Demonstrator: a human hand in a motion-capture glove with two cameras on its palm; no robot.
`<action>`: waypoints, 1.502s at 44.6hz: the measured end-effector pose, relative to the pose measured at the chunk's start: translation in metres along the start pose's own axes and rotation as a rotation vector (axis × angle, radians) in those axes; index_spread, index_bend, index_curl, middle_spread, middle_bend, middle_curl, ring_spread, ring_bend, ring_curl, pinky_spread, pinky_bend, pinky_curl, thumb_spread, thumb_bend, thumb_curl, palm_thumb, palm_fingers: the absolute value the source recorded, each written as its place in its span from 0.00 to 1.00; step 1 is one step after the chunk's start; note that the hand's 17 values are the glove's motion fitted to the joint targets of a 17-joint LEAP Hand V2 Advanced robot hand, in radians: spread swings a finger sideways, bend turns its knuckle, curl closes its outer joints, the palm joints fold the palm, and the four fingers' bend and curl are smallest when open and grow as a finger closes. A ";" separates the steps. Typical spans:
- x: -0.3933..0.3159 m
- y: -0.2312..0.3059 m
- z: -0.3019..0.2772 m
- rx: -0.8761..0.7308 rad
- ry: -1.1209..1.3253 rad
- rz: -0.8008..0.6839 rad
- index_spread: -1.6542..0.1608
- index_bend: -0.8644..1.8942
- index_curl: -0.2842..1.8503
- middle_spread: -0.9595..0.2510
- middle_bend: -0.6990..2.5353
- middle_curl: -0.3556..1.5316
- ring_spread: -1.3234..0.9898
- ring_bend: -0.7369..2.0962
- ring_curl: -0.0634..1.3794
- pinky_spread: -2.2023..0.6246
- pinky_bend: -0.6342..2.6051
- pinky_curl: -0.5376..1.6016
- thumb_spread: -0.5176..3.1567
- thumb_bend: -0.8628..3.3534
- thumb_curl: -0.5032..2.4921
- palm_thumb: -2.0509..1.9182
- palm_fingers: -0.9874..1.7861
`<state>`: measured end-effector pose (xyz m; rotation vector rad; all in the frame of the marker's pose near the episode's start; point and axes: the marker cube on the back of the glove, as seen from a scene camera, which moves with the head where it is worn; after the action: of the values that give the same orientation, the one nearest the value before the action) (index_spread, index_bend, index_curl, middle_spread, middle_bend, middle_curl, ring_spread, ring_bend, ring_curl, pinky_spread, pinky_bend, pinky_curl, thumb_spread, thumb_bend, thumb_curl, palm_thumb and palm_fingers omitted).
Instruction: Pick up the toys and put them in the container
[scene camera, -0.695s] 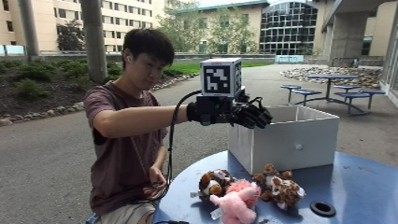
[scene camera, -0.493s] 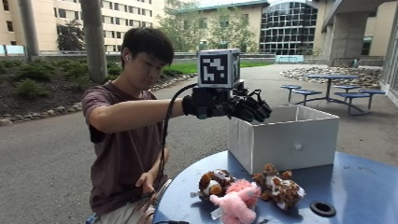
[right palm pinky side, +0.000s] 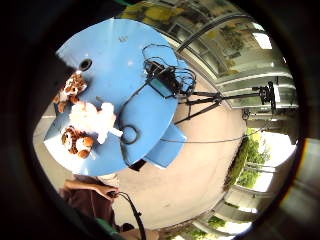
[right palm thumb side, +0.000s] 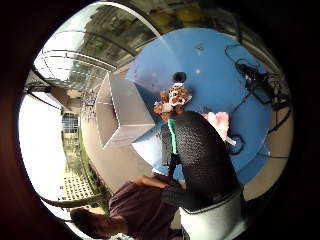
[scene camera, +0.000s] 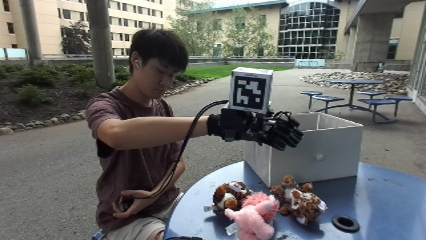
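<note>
My gloved right hand (scene camera: 266, 131) hovers in the air beside the near corner of the white container (scene camera: 313, 152); my fingers (scene camera: 287, 137) hang loosely curled and hold nothing. Three toys lie in a cluster on the blue tabletop (scene camera: 386, 200), below my hand and toward me: a brown-and-white one (scene camera: 229, 196), a pink one (scene camera: 251, 216), a spotted one (scene camera: 299, 199); reaching them means going straight down; the pink lies nearest the tabletop's edge.

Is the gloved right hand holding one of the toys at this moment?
No, the right hand is in the air beside the white container and holds nothing, while the three toys lie on the blue table.
</note>
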<state>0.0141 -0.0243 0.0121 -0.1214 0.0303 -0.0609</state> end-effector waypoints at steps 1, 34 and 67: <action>-0.002 -0.001 0.006 -0.022 0.006 -0.009 0.79 0.34 0.21 0.66 0.27 0.31 0.51 0.41 0.17 0.77 0.38 0.38 0.53 0.20 0.22 0.51 0.32; -0.018 -0.014 0.243 -0.308 0.065 -0.186 0.81 0.36 0.15 0.78 0.33 0.34 0.48 0.61 0.29 0.68 0.52 0.42 0.53 0.28 0.30 0.67 0.64; -0.078 -0.039 0.042 -0.013 -0.108 -0.152 0.87 0.56 0.30 0.61 0.60 0.54 0.42 0.76 0.46 0.63 0.51 0.47 0.35 0.24 0.43 0.67 0.71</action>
<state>-0.0649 -0.0528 0.0601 -0.1401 -0.0862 -0.2054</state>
